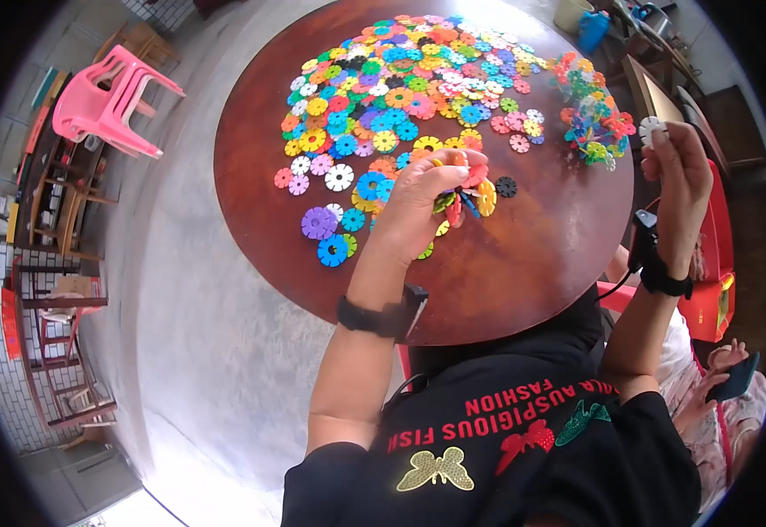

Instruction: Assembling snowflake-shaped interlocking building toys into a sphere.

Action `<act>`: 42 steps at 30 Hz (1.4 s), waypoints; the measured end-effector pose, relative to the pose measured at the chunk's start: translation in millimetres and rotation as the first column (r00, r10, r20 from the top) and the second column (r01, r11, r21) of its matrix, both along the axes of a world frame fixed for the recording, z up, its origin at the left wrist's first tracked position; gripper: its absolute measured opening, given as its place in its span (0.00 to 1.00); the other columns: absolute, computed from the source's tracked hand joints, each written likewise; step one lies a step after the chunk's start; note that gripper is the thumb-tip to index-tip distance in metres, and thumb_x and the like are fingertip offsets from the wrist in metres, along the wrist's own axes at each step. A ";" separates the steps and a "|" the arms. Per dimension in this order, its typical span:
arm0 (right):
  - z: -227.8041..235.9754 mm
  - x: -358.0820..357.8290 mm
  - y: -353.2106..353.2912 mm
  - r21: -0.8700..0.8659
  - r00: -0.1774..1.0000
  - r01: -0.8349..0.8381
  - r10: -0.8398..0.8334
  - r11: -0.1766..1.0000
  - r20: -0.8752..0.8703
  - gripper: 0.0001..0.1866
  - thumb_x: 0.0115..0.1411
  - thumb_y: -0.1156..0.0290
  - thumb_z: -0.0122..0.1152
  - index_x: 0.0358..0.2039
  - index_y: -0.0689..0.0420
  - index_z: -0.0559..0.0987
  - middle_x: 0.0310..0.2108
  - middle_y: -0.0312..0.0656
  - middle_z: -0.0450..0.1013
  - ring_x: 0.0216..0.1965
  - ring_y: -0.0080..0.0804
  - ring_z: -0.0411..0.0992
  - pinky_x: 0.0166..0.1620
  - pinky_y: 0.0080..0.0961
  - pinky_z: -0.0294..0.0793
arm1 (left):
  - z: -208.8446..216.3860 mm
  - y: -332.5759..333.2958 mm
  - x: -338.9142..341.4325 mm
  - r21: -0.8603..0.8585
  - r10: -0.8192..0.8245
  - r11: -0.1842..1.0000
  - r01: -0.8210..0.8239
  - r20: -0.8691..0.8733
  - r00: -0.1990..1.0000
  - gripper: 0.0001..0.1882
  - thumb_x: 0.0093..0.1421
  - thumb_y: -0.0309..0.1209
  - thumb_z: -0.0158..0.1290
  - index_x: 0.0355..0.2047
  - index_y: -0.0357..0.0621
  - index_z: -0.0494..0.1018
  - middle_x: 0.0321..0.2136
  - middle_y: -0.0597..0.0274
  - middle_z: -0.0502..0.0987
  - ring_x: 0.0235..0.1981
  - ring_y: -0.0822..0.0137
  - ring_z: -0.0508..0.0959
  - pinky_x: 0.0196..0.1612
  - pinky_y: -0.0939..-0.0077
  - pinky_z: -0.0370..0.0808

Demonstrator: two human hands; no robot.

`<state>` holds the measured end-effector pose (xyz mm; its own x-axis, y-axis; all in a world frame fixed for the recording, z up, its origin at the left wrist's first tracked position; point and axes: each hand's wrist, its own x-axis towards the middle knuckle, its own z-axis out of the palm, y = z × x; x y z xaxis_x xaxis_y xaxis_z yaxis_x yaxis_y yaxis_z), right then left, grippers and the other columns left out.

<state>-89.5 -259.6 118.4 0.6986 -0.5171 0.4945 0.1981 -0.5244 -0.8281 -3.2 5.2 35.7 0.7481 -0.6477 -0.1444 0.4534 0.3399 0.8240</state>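
Over the round brown table, my left hand is closed around a small cluster of joined notched plastic discs in red, orange, yellow, green and blue. My right hand is raised off the table's right side, pinching a single white notched disc between thumb and fingertips. A black disc lies on the table just right of the cluster. Many loose coloured discs spread over the far and left parts of the tabletop, some partly hidden by my left hand.
A built-up structure of translucent coloured discs stands at the table's right edge. To my right sits another person holding a phone, beside a red bag. Stacked pink plastic chairs and wooden chairs stand at the left.
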 end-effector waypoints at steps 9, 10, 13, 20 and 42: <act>-47.1 8.1 60.9 0.023 0.874 -0.437 0.431 0.899 -0.223 0.02 0.56 0.80 0.54 0.30 0.63 0.72 0.22 0.39 0.70 0.24 0.22 0.69 0.28 0.20 0.67 | -12.1 -10.9 -5.2 -0.034 -0.022 0.999 0.022 0.004 1.000 0.20 0.55 0.34 0.52 0.47 0.40 0.70 0.38 0.58 0.76 0.36 0.72 0.75 0.33 0.79 0.70; -48.1 9.8 65.6 -0.023 0.868 -0.462 0.447 0.887 -0.217 0.03 0.54 0.80 0.55 0.29 0.63 0.72 0.22 0.42 0.70 0.23 0.26 0.70 0.28 0.22 0.67 | -11.4 -12.7 -6.4 -0.049 0.005 0.999 -0.005 -0.001 1.000 0.19 0.55 0.32 0.53 0.47 0.38 0.70 0.37 0.61 0.76 0.34 0.75 0.75 0.30 0.81 0.70; -50.9 13.8 72.7 -0.127 0.881 -0.459 0.432 0.879 -0.193 0.04 0.51 0.80 0.57 0.29 0.63 0.72 0.22 0.45 0.70 0.23 0.37 0.70 0.28 0.26 0.68 | -8.5 -16.2 -8.8 -0.073 0.048 0.996 -0.047 0.002 0.999 0.20 0.55 0.31 0.54 0.47 0.36 0.71 0.36 0.63 0.76 0.31 0.77 0.75 0.26 0.84 0.70; -55.4 13.7 77.2 -0.076 0.902 -0.411 0.393 0.908 -0.179 0.04 0.51 0.78 0.59 0.28 0.62 0.73 0.22 0.46 0.71 0.23 0.40 0.71 0.28 0.28 0.68 | -7.6 -14.7 -9.0 -0.081 0.045 0.996 -0.045 0.003 0.999 0.19 0.55 0.32 0.56 0.46 0.35 0.72 0.35 0.62 0.76 0.28 0.78 0.73 0.25 0.84 0.70; -59.8 19.5 78.2 -0.317 0.899 -0.433 0.380 0.844 -0.216 0.03 0.51 0.78 0.56 0.26 0.62 0.72 0.22 0.50 0.71 0.26 0.47 0.73 0.28 0.33 0.71 | -5.4 -25.5 -17.1 0.100 0.004 0.995 -0.013 0.090 0.996 0.12 0.57 0.33 0.50 0.39 0.40 0.73 0.30 0.68 0.74 0.22 0.82 0.68 0.22 0.87 0.67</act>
<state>-70.0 -181.4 58.6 0.8828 0.0165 0.4694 0.3537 -0.6809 -0.6413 -20.3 -20.3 30.3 0.7662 -0.6270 -0.1407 0.3739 0.2569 0.8912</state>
